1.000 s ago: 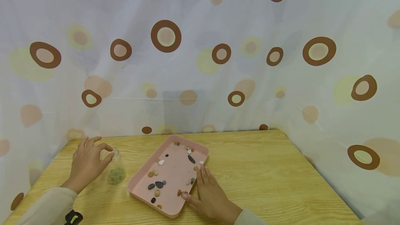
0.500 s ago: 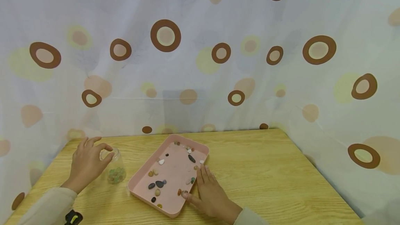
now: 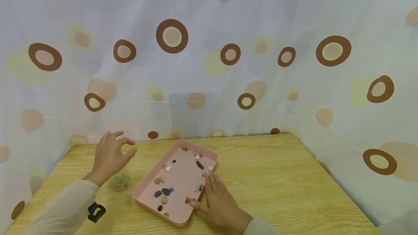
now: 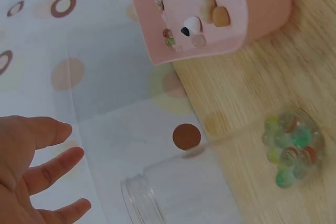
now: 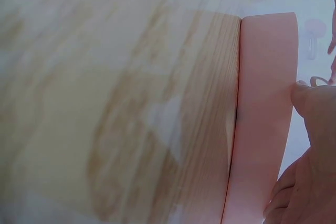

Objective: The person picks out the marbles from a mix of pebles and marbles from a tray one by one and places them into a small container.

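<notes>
A clear jar (image 4: 210, 177) stands on the table, with several green and multicoloured glass marbles (image 3: 121, 183) at its bottom. My left hand (image 3: 111, 155) hovers by the jar's upper part, its fingers apart and nothing visible between them. In the left wrist view, its fingertips (image 4: 77, 156) stay clear of the jar's mouth (image 4: 139, 198). A shallow pink tray (image 3: 183, 177) lies at an angle to the right of the jar, with stones and marbles scattered inside. Along its right rim rests my right hand (image 3: 222, 202), fingers straight, the thumb reaching over the edge near a small brownish stone (image 3: 187, 200).
The wooden table (image 3: 277, 184) extends to the right of the tray. Behind it hangs a pale curtain (image 3: 209, 82) with brown and yellow spots. In the tray lie dark stones (image 3: 166, 192), tan stones (image 3: 164, 200) and a white stone (image 3: 168, 168).
My left hand has moved up and to the right from beside the jar's mouth, its thumb and forefinger now farther apart. My right hand and the tray stay in place.
</notes>
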`<state>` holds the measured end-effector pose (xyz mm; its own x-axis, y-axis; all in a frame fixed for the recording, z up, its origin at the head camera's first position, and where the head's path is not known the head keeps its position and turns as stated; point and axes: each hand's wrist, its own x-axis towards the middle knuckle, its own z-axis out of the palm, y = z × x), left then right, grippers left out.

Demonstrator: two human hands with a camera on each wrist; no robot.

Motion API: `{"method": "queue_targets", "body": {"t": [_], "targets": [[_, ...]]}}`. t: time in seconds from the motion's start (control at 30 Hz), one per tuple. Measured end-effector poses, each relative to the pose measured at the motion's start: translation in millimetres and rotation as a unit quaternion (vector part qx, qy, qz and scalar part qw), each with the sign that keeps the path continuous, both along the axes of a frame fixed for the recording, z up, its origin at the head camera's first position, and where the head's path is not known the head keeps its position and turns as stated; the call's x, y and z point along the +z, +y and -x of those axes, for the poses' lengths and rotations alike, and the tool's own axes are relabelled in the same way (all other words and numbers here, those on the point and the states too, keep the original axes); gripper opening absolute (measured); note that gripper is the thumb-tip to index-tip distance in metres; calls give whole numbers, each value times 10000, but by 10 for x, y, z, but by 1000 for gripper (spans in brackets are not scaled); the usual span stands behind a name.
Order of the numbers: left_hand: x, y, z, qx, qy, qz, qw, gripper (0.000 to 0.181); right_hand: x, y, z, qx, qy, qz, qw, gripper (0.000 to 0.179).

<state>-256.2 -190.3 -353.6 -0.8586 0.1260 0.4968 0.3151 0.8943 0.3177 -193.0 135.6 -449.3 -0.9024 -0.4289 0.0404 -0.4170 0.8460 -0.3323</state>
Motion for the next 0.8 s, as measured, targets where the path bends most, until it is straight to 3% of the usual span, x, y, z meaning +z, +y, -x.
{"method": "queue_targets", "body": {"t": [0.17, 0.37, 0.53, 0.8], "targets": [[21, 241, 213, -518, -63, -125, 9986, 20, -2, 1, -2, -11, 22, -14, 10000, 93], [-111, 503, 512, -1219, -316, -585, 9903, 22, 1, -4, -10, -25, -5, 36, 10000, 92], [-285, 730, 693, -1239, -545, -700, 9883, 26, -8, -8, -8, -45, -29, 106, 9999, 92], [-616, 1015, 894, -952, -771, -956, 9879, 24, -19, -1, 3, -59, -25, 106, 9999, 94]]}}
